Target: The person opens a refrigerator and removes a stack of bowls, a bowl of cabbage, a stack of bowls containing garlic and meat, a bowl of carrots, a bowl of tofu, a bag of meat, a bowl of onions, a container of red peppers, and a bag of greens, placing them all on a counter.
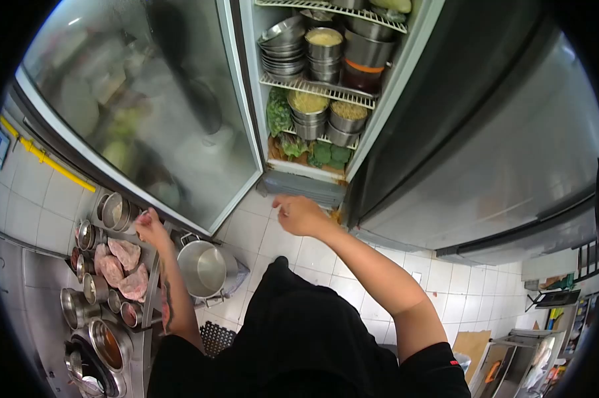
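Observation:
My left hand (153,229) is raised by the lower frame of the glass fridge door (200,172), above the edge of the steel counter. Its fingers are closed, and what they hold, if anything, I cannot make out. My right hand (301,215) is stretched out in front of the open fridge (306,182), fingers loosely bent and apart, with nothing in it. Inside the fridge, stacked steel bowls (283,56), a container of pale yellow food (309,103), another of brownish food (348,113) and leafy greens (279,109) fill the shelves.
Several pieces of raw meat (124,254) lie on the counter at left among steel pots. A pot of orange-brown liquid (108,345) is nearer me. A large steel pot (206,268) stands below the door. Another steel fridge (485,146) is on the right.

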Available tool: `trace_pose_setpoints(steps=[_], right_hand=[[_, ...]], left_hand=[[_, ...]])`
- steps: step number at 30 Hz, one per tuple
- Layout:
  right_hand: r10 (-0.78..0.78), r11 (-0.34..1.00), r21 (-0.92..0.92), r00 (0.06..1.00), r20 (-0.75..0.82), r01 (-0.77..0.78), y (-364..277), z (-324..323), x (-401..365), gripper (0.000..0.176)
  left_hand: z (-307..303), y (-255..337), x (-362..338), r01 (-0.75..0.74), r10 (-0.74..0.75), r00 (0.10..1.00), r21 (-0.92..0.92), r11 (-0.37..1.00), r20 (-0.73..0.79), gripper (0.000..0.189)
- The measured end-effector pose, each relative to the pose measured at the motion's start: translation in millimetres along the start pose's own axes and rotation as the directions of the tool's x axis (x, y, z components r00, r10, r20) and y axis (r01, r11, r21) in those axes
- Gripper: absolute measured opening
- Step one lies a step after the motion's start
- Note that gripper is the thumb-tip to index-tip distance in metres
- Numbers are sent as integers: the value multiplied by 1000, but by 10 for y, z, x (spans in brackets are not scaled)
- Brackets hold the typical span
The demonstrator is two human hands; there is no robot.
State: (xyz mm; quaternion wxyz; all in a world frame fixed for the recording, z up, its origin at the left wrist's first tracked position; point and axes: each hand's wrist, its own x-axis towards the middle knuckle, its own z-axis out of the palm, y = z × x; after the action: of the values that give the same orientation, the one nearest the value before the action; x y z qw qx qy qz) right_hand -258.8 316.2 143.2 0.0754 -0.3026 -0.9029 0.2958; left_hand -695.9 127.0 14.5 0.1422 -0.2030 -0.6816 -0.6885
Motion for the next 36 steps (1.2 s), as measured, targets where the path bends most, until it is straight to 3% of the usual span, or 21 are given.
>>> trace_pose_setpoints(steps=[1, 3, 5, 6, 7, 9, 11, 13, 15, 17, 19, 23, 25, 28, 30, 31, 33, 35, 36], right_hand=[[24, 996, 89, 1000, -14, -23, 195, -6, 134, 33], [53, 983, 175, 998, -27, -48, 487, -57, 465, 32], [134, 819, 571, 986, -103, -51, 723, -229, 929, 32], [238, 728, 675, 968, -80, -123, 708, -455, 1141, 32], [337, 616, 766, 941, -43, -186, 685, -683, 1359, 33], [475, 343, 932, 878, -66, -116, 857, -971, 1848, 31], [595, 185, 982, 790, -144, 41, 1061, -1200, 2293, 26], [721, 185, 973, 653, -231, 139, 1275, -1339, 2715, 22], [748, 155, 964, 613, -256, 214, 1322, -1452, 2905, 21], [781, 122, 948, 560, -276, 295, 1341, -1503, 2955, 20], [814, 120, 924, 496, -301, 364, 1347, -1491, 2921, 28], [860, 190, 866, 347, -374, 462, 1514, -1514, 2791, 24], [865, 176, 886, 362, -347, 429, 1563, -1513, 2753, 22], [769, 158, 966, 588, -251, 206, 1569, -1431, 2761, 26], [758, 220, 960, 588, -282, 176, 1449, -1399, 2932, 30], [746, 280, 949, 589, -311, 146, 1376, -1400, 3002, 33], [726, 273, 951, 617, -304, 147, 1357, -1479, 3157, 43], [754, 122, 981, 629, -190, 151, 1362, -1555, 3311, 52], [752, 123, 980, 630, -193, 154, 1331, -1570, 3362, 52]], left_hand=[[31, -53, -179, -200, 203, 979, 173, 964, 2, 28], [85, -397, -517, 118, -98, 970, -78, 990, 224, 24], [454, -171, -1033, 263, -169, 896, -185, 947, 412, 15], [723, -197, -1158, 255, -136, 843, -166, 953, 520, 13], [990, -243, -1254, 245, -104, 776, -146, 958, 622, 15], [1835, 58, -1154, 381, -176, 575, -71, 922, 799, 23], [2712, 849, -929, 489, -157, 483, -116, 864, 861, 36], [3566, 1318, -688, 575, -88, 459, -220, 788, 884, 50], [4194, 1636, -461, 674, -87, 432, -257, 692, 898, 71], [4679, 1718, -317, 708, -151, 436, -234, 666, 887, 78], [4927, 1776, -278, 740, -209, 435, -215, 638, 876, 86], [5043, 1727, -381, 790, -250, 419, -214, 575, 873, 93], [5058, 1719, -471, 758, -228, 484, -274, 592, 844, 90], [5147, 1657, -523, 657, -205, 578, -302, 690, 790, 84], [5198, 1727, -509, 618, -213, 644, -335, 711, 735, 79], [5252, 1741, -464, 617, -214, 644, -335, 712, 734, 79], [5389, 1752, -345, 720, -287, 606, -358, 595, 742, 77], [5496, 1764, -232, 727, -298, 598, -346, 594, 744, 74], [5548, 1757, -204, 768, -281, 571, -381, 515, 771, 74]])
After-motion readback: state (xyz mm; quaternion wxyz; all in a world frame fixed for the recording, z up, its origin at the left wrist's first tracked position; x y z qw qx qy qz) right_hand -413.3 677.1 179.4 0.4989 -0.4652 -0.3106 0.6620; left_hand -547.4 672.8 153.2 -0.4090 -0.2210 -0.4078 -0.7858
